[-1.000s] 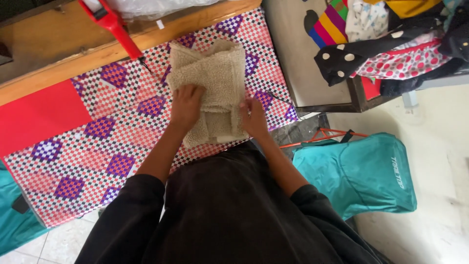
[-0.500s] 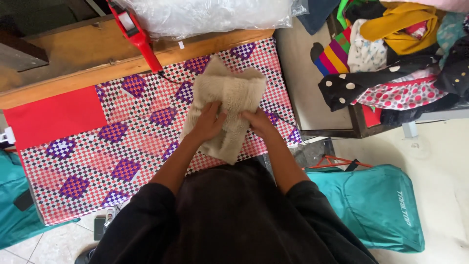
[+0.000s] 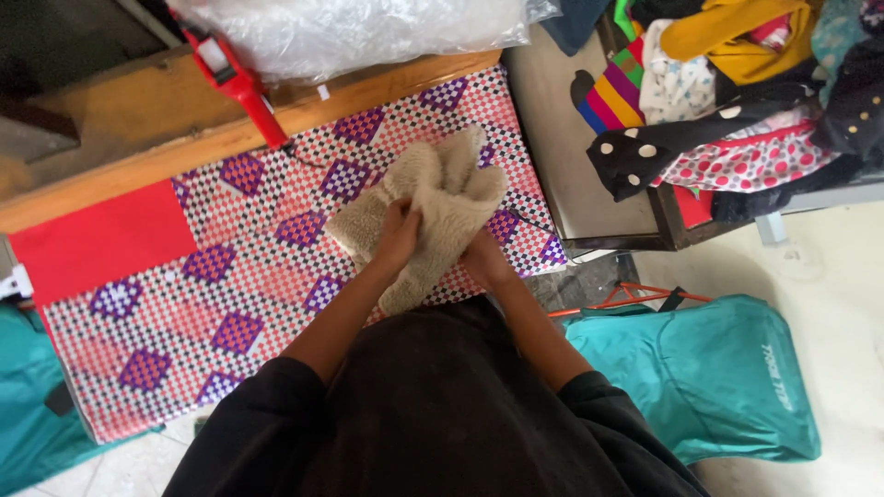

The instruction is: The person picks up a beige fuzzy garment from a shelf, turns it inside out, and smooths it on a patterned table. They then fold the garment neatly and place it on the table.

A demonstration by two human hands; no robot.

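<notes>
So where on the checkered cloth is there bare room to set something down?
The checkered cloth lies bare left of the beige towel, out to the red patch. It is crowded where both hands, left hand and right hand, grip the towel.

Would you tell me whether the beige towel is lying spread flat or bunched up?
Bunched up: the beige towel is gathered in both hands, its folds rumpled.

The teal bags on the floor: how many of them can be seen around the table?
2. One teal bag lies at the right, beside the person. Another teal bag shows at the left edge, partly under the checkered cloth. More may be hidden.
</notes>
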